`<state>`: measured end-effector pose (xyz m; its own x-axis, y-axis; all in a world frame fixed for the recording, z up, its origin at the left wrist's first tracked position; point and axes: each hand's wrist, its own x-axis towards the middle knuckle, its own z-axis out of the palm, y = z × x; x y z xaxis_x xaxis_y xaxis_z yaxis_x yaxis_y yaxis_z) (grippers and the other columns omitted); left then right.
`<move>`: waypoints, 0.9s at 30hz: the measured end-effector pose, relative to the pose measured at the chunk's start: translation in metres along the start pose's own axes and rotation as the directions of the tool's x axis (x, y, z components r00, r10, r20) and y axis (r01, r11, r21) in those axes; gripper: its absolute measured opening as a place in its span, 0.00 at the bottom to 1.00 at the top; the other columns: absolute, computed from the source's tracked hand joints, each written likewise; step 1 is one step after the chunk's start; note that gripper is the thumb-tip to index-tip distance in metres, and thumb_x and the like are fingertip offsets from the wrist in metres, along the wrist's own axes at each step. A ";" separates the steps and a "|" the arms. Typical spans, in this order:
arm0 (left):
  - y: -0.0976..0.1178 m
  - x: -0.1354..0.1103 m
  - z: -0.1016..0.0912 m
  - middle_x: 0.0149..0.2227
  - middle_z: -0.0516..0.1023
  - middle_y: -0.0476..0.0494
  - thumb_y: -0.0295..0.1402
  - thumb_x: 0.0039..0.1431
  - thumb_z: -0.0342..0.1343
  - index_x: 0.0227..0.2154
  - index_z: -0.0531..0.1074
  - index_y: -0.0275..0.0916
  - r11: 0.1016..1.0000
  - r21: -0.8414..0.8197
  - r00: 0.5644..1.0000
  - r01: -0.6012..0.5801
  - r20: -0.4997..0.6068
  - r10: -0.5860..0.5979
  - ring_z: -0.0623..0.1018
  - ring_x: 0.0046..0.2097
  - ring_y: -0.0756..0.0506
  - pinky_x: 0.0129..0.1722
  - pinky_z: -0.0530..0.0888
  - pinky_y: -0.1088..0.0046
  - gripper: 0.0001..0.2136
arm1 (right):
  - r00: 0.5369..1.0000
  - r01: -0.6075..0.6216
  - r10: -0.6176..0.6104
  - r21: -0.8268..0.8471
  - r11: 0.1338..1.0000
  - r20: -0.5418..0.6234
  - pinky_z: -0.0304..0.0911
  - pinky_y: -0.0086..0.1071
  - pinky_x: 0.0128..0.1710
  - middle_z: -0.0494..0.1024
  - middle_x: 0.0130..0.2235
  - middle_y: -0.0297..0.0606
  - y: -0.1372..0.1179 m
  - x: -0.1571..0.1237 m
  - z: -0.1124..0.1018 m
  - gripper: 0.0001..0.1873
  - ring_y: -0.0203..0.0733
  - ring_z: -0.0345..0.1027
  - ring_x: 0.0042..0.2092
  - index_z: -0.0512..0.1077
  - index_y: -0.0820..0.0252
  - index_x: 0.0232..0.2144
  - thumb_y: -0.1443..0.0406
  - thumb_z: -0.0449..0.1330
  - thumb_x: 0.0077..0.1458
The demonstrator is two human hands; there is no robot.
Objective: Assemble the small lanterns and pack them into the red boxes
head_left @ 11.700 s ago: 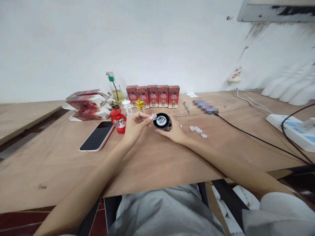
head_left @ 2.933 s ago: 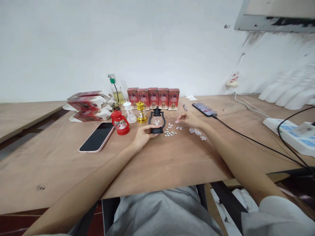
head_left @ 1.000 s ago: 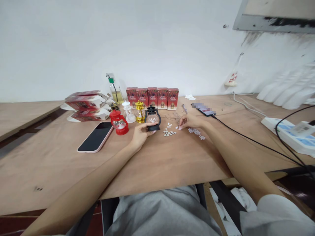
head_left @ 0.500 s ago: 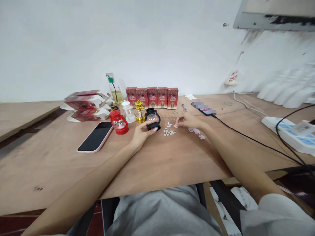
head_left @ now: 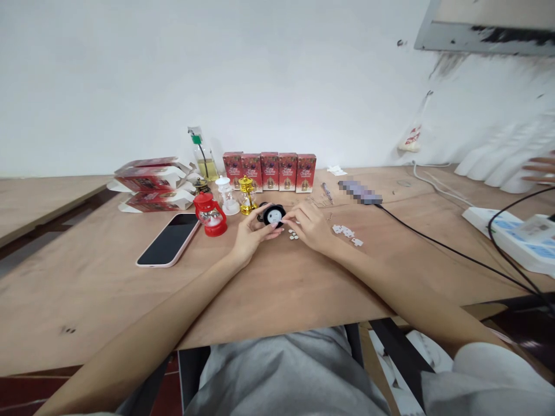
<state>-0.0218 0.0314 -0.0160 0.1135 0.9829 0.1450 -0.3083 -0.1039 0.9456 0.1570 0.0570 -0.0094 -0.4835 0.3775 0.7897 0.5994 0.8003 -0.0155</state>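
My left hand [head_left: 250, 236] is wrapped round a small black lantern [head_left: 267, 212], tipped so that its underside faces me. A white round inner part with dark marks shows in the base. My right hand [head_left: 313, 228] meets the base's right edge, thumb and fingertips pinched together. Whatever they hold is too small to make out. Beneath the hands lie several round white discs [head_left: 293, 234], partly covered by my right hand. Small white cut pieces [head_left: 347, 231] are scattered to its right.
Red [head_left: 210, 215], white [head_left: 226, 196] and gold [head_left: 246, 195] lanterns stand left of my hands. Behind are several red boxes [head_left: 269, 171] and a pump bottle [head_left: 204, 162]. A phone [head_left: 168, 240] lies left, a cabled phone [head_left: 359, 192] right, near a power strip [head_left: 503, 237]. Another person's hand [head_left: 541, 166] enters at right.
The black lantern has been tilted from upright so its base faces me. My right hand has moved left from the small white pieces to the base. Another person's hand has appeared at far right.
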 end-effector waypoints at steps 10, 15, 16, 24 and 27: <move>-0.002 -0.002 0.003 0.41 0.79 0.41 0.36 0.38 0.69 0.53 0.67 0.40 0.988 0.140 0.998 -0.067 0.001 0.068 0.81 0.34 0.42 0.41 0.79 0.59 0.35 | 0.987 0.148 -0.158 -0.240 0.959 -0.021 0.53 0.37 0.36 0.75 0.33 0.42 0.001 -0.002 0.002 0.13 0.42 0.65 0.35 0.71 0.60 0.33 0.64 0.49 0.64; -0.002 -0.003 0.003 0.38 0.80 0.42 0.37 0.39 0.68 0.53 0.67 0.39 0.984 0.164 0.997 -0.075 -0.009 0.078 0.81 0.34 0.41 0.40 0.79 0.59 0.34 | 0.979 0.186 -0.202 -0.310 0.932 -0.019 0.52 0.38 0.34 0.75 0.32 0.40 -0.001 -0.003 0.003 0.12 0.41 0.63 0.33 0.72 0.58 0.33 0.64 0.49 0.64; -0.002 -0.003 0.004 0.38 0.80 0.42 0.37 0.39 0.68 0.53 0.67 0.39 0.983 0.170 0.997 -0.076 -0.011 0.079 0.81 0.34 0.40 0.40 0.79 0.59 0.34 | 0.977 0.195 -0.213 -0.320 0.927 -0.023 0.51 0.38 0.34 0.75 0.32 0.40 -0.001 -0.003 0.003 0.11 0.41 0.63 0.32 0.72 0.58 0.34 0.64 0.50 0.64; -0.003 -0.003 0.003 0.33 0.79 0.45 0.38 0.39 0.68 0.52 0.68 0.40 0.968 0.228 0.993 -0.109 -0.020 0.117 0.81 0.35 0.40 0.41 0.78 0.58 0.33 | 0.984 0.174 -0.178 -0.271 0.947 0.009 0.51 0.38 0.34 0.74 0.30 0.40 -0.002 -0.003 0.003 0.14 0.41 0.61 0.33 0.72 0.58 0.33 0.65 0.47 0.64; -0.004 -0.002 0.001 0.35 0.80 0.44 0.38 0.40 0.67 0.52 0.69 0.40 0.956 0.265 0.991 -0.127 -0.009 0.135 0.81 0.36 0.40 0.41 0.78 0.59 0.32 | 0.988 0.148 -0.156 -0.249 0.957 -0.010 0.51 0.38 0.35 0.74 0.30 0.40 -0.002 -0.002 0.002 0.14 0.42 0.62 0.34 0.72 0.59 0.32 0.63 0.48 0.64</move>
<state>-0.0197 0.0293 -0.0202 0.0624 0.9613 0.2683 -0.0593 -0.2647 0.9625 0.1554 0.0551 -0.0126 -0.5644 0.2433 0.7889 0.6606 0.7062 0.2548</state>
